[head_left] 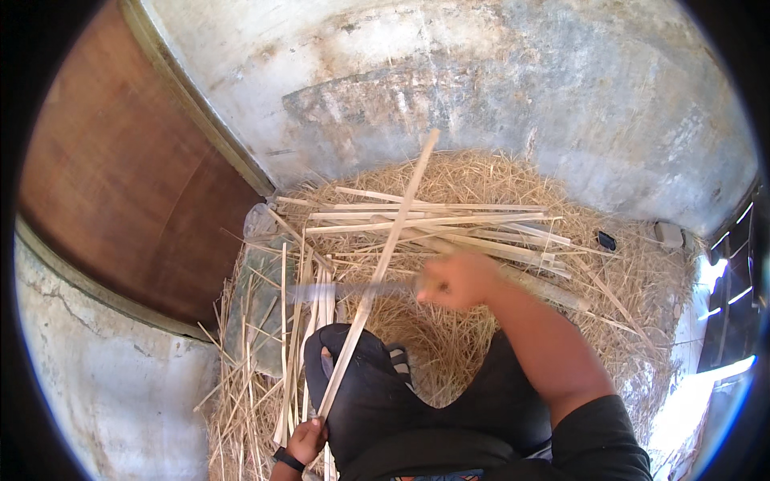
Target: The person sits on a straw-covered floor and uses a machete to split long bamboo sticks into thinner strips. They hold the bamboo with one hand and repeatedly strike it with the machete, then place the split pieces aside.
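Observation:
My left hand [309, 439], with a dark band at the wrist, is closed on the lower end of a long pale bamboo strip [387, 263]. The strip slants up and away across my left thigh, its far end close to the wall. In my right hand [461, 280] is the handle of a long-bladed knife [353, 292], gripped in a fist. Its blade points left and crosses the strip at mid-length; motion smears it, and I cannot tell whether it touches the strip.
A pile of split strips [449, 218] lies on the shavings [481, 172] ahead. More thin strips [261, 385] lie at left. A small black object [606, 240] rests at right. A stained wall [513, 88] stands ahead, with a brown door panel [136, 152] at left.

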{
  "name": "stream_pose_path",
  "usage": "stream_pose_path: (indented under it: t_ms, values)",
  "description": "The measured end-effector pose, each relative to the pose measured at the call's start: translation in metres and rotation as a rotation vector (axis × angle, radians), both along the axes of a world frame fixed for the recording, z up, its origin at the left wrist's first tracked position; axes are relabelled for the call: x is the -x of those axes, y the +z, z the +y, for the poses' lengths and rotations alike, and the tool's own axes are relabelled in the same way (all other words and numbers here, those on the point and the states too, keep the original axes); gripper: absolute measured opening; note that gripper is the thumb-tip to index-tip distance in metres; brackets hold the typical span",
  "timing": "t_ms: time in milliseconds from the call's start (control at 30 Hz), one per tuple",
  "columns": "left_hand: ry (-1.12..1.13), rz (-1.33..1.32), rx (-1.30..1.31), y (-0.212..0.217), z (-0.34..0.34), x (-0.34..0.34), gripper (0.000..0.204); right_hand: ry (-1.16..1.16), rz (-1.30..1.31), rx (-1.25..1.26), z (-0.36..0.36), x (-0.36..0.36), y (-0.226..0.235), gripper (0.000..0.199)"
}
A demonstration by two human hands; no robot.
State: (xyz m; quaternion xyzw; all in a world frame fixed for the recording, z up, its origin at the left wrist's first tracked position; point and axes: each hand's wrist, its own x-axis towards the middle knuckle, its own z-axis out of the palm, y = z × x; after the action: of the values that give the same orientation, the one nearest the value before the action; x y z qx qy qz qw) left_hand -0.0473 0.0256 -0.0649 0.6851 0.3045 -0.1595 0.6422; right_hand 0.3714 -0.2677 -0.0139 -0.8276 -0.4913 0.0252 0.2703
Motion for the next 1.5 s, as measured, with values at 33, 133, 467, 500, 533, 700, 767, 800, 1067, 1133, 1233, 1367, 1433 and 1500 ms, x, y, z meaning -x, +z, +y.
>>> stream_pose_path:
  t_ms: [33, 133, 467, 500, 533, 700, 767, 800, 1067, 1133, 1233, 1367, 1433, 1500]
  values:
    - [-0.004, -0.027, -0.05, 0.0, -0.002, -0.002, 0.059, -0.073, 0.054, -0.092, -0.007, -0.016, -0.011, 0.054]
    - [-0.038, -0.062, -0.083, 0.003, -0.002, -0.003, 0.059, -0.504, 0.239, -0.122, -0.012, -0.045, -0.016, 0.057]
    - [0.003, -0.023, -0.06, 0.002, 0.004, 0.002, 0.057, 0.129, -0.064, 0.075, 0.02, 0.022, 0.009, 0.055]
    - [-0.017, -0.099, -0.143, -0.01, 0.002, 0.006, 0.057, 0.081, -0.06, -0.029, 0.011, 0.006, -0.004, 0.055]
    - [-0.042, -0.176, -0.225, -0.018, 0.001, 0.008, 0.056, 0.029, -0.057, -0.132, 0.002, -0.008, -0.015, 0.054]
    - [-0.059, -0.128, -0.19, -0.002, -0.003, -0.001, 0.055, -0.397, 0.162, -0.118, -0.012, -0.036, -0.014, 0.055]
    - [-0.043, -0.086, -0.143, -0.001, 0.002, 0.003, 0.056, -0.266, 0.097, -0.094, -0.006, -0.018, -0.016, 0.055]
    - [-0.038, -0.058, -0.107, 0.001, 0.001, -0.001, 0.056, -0.181, 0.036, -0.089, 0.0, -0.001, -0.018, 0.056]
    - [-0.003, -0.16, -0.16, -0.018, -0.003, 0.006, 0.052, -0.263, 0.035, -0.114, -0.003, -0.026, -0.019, 0.057]
    - [-0.04, -0.175, -0.196, -0.012, -0.005, 0.001, 0.051, -0.58, 0.176, -0.164, -0.008, -0.044, -0.019, 0.056]
    - [-0.026, -0.166, -0.163, -0.005, -0.005, 0.002, 0.051, -0.375, 0.148, -0.047, -0.008, -0.032, -0.017, 0.054]
    - [-0.015, -0.125, -0.083, -0.001, -0.006, -0.002, 0.052, 0.031, 0.038, 0.059, 0.006, 0.01, -0.001, 0.059]
    - [-0.039, -0.19, -0.152, -0.007, -0.006, -0.001, 0.053, 0.168, 0.023, 0.085, 0.006, 0.012, 0.009, 0.057]
    - [-0.047, -0.197, -0.188, -0.011, -0.008, 0.002, 0.053, -0.11, 0.079, -0.023, -0.008, -0.02, -0.014, 0.057]
